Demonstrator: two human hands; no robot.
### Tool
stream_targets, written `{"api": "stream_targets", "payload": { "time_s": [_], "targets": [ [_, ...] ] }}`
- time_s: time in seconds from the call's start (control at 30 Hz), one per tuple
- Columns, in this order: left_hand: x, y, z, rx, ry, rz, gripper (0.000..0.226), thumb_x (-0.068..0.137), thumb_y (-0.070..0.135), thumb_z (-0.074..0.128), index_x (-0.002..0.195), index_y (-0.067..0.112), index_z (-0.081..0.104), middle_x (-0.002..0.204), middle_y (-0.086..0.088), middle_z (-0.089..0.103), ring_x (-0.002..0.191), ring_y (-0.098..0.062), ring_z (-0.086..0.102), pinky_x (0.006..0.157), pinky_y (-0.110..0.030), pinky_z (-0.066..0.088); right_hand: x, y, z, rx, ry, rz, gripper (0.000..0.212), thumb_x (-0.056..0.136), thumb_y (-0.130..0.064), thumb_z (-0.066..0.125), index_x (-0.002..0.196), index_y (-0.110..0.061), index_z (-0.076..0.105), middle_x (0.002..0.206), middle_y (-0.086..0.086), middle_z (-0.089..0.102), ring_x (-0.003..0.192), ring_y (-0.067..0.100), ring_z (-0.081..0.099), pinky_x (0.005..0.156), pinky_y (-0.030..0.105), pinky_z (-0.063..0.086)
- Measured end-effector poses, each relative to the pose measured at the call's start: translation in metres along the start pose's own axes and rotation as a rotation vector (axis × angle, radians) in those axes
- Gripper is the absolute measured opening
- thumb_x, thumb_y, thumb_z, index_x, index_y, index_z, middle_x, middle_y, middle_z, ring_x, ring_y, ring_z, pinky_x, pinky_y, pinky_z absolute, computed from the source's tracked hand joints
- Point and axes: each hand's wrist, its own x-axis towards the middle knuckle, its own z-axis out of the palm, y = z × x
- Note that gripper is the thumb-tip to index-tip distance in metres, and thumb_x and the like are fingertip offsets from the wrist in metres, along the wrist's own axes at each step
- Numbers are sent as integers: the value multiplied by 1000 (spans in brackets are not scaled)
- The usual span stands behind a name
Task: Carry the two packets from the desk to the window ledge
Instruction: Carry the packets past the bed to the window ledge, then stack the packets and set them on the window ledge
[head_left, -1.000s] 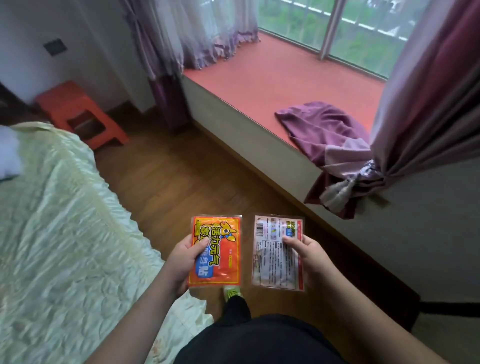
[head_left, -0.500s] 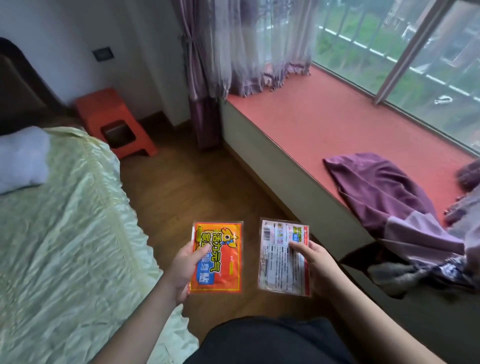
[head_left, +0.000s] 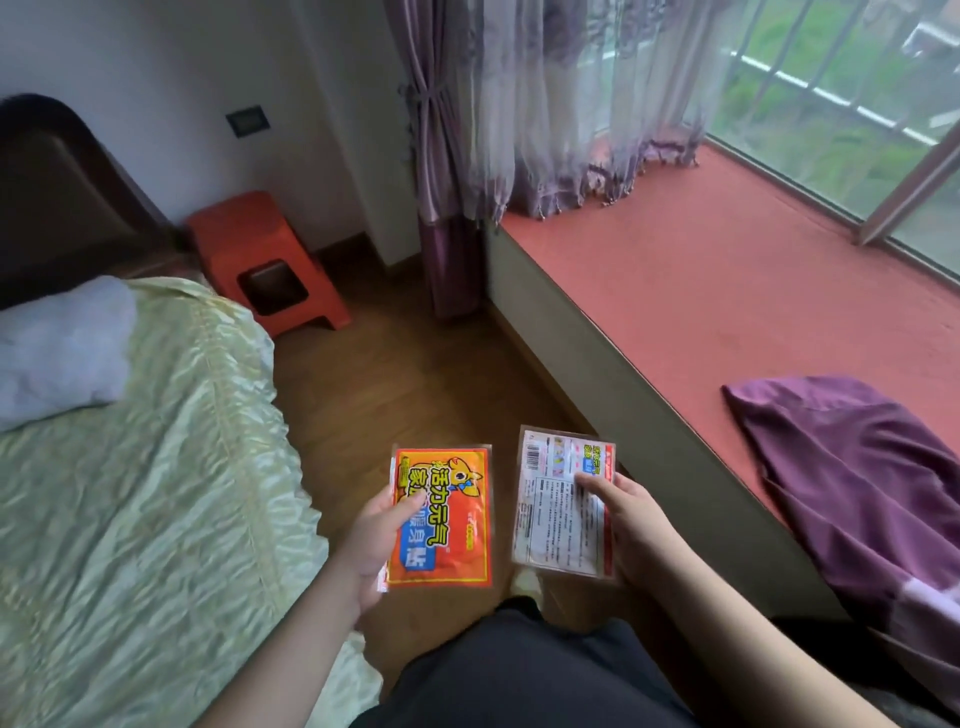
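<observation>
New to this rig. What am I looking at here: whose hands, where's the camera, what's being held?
There is no robot: a person wears one wide-angle camera on the head, looking forward and down. The left hand holds an orange packet; the right hand holds a white packet showing fine print and a barcode. Both packets are over the wooden floor, not yet on the red window ledge to the right. A purple cloth lies on that ledge. A bed is to the left, and an orange stool stands by the wall.

A purple cloth (head_left: 852, 467) lies on the red window ledge (head_left: 701, 291).
</observation>
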Motion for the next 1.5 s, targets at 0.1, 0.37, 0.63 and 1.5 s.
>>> {"api": "stream_targets", "payload": {
  "time_s": [0.1,0.37,0.63,1.5],
  "targets": [
    [32,40,7,-35,16,-5,24,93,21,58,114,11,63,106,-22,73,98,-42,69,92,-61,50,43,-44,16,26,-34,-19,19,98,-15,55,111,-3,63,94,17,78,80,30,76,61,39,62],
    [117,142,12,-13,72,54,23,93,31,57,111,17,65,103,-15,75,95,-35,72,89,-57,54,134,-146,65,1,-104,-59,19,98,-17,56,112,-5,62,101,18,76,86,31,75,64,39,61],
    [229,220,-5,23,13,17,26,93,33,58,112,16,63,101,-13,76,93,-33,73,89,-55,54,223,-195,117,3,-43,-31,21,97,-15,57,114,-3,62,100,19,76,89,34,74,76,47,60],
    [483,447,124,380,-454,57,19,95,23,57,109,19,68,106,-9,76,100,-27,72,90,-50,55,422,-355,175,141,291,-127,17,94,-12,63,109,-4,68,96,13,79,87,28,77,69,38,63]
  ]
}}
